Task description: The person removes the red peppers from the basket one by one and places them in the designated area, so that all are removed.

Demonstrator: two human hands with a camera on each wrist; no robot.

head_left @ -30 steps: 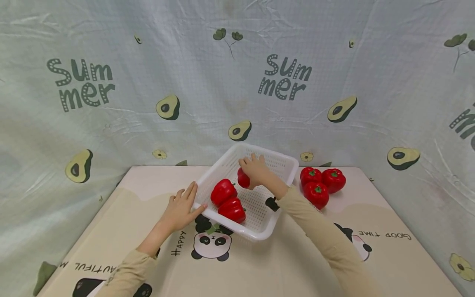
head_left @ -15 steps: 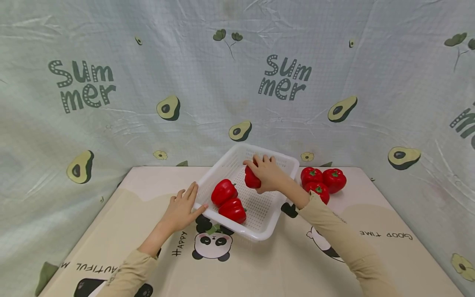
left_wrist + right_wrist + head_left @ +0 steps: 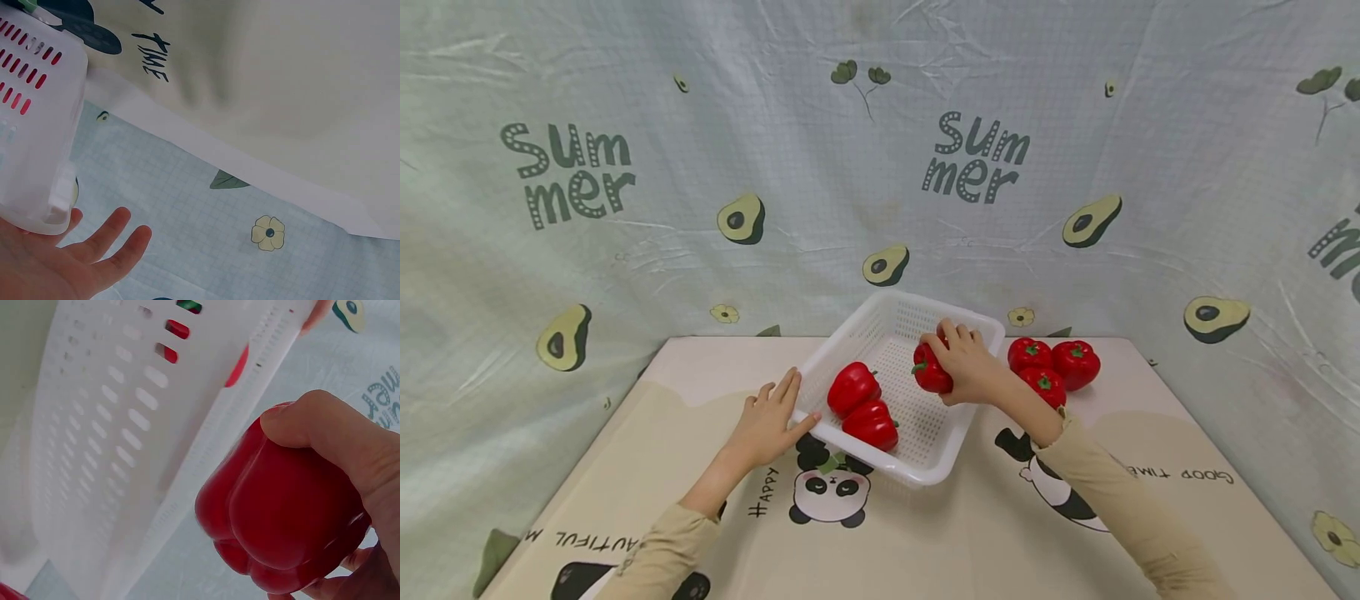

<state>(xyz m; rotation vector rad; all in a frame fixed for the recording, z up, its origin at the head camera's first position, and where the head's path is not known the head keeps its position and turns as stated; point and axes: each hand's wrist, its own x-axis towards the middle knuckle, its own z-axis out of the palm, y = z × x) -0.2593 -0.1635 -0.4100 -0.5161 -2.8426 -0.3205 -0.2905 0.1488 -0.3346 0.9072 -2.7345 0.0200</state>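
Observation:
My right hand (image 3: pixel 976 372) grips a red bell pepper (image 3: pixel 931 368) over the right part of a white plastic basket (image 3: pixel 917 482). Its green stem points left in the head view, and the right wrist view shows the lobed bottom of this pepper (image 3: pixel 294 506) with the thumb across it. Two more red bell peppers (image 3: pixel 853 390) lie on their sides in the left front of the basket. On the basket's left corner rests my left hand (image 3: pixel 766 423), fingers spread and thumb over the rim. In the left wrist view the fingers (image 3: pixel 103 234) are straight beside the basket wall.
Three red bell peppers (image 3: pixel 1077 365) stand close together, stems up, on the table right of the basket. The table cover (image 3: pixel 955 550) has panda prints and lettering. Behind the table hangs a pale curtain (image 3: pixel 820 175) with avocado prints.
My right hand has carried the bell pepper to the right and slightly toward me within the basket's outline, turning it so the stem shows. The left hand and basket have stayed put.

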